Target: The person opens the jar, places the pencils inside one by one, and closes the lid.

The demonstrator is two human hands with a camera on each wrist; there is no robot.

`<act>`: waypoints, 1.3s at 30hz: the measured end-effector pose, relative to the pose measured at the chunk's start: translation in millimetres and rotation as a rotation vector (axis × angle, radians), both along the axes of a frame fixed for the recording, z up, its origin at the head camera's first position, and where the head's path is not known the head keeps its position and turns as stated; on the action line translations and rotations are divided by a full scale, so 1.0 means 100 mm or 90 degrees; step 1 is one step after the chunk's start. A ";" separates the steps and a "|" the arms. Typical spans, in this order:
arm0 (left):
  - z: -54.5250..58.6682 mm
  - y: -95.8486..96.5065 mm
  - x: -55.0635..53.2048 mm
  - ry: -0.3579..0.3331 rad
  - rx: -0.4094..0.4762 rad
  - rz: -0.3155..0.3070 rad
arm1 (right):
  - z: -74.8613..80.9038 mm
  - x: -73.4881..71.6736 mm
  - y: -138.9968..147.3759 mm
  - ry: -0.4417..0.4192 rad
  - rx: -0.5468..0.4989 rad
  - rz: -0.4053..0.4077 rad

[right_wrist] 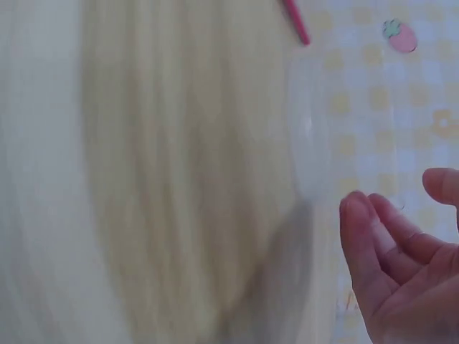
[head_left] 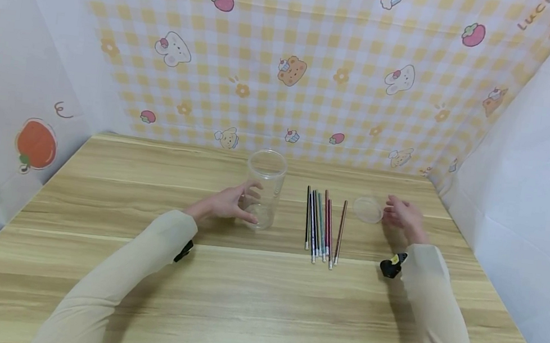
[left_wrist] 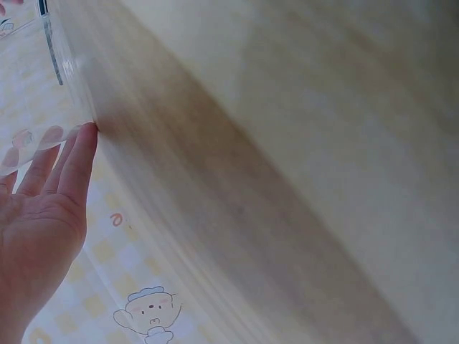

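Observation:
A tall clear plastic cup (head_left: 267,185) stands upright on the table, its round mouth facing up. My left hand (head_left: 231,201) is at the cup's left side, with thumb and fingers spread apart around its lower part. In the left wrist view the fingers of the left hand (left_wrist: 54,190) look nearly straight against the clear plastic; firm contact is hard to judge. Beside a clear round lid (head_left: 368,210) lying flat, my right hand (head_left: 404,216) hovers with loosely bent fingers and holds nothing. The right wrist view shows that hand (right_wrist: 409,265) apart from the lid (right_wrist: 307,129).
Several pencils (head_left: 319,227) lie side by side between the cup and the lid, eraser ends toward me. One reddish pencil (head_left: 341,233) lies slightly apart on the right. A checked cloth (head_left: 263,96) hangs behind the wooden table (head_left: 259,305), with white sheets at both sides.

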State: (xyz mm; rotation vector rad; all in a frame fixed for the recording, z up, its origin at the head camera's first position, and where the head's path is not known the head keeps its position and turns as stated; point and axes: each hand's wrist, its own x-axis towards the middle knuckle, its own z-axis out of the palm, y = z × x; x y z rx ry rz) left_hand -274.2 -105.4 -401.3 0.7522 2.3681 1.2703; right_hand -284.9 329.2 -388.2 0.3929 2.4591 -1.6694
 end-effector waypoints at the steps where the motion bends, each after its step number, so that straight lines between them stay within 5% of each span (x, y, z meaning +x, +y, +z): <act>1: 0.00 0.00 0.00 0.000 0.000 0.000 | -0.03 -0.04 0.01 0.002 -0.015 -0.001; 7: -0.01 0.00 -0.01 -0.001 0.001 0.003 | -0.13 -0.25 -0.07 -0.024 -0.094 0.057; 15: -0.01 0.01 -0.01 -0.007 0.005 0.004 | 0.06 -0.05 -0.46 -0.020 -0.101 0.157; 25: -0.02 0.01 -0.02 -0.008 0.004 0.010 | 0.01 -0.03 -0.59 -0.024 -0.063 0.227; 39: 0.00 0.01 -0.01 -0.014 0.001 0.010 | -0.08 -0.06 -0.78 -0.020 0.047 0.215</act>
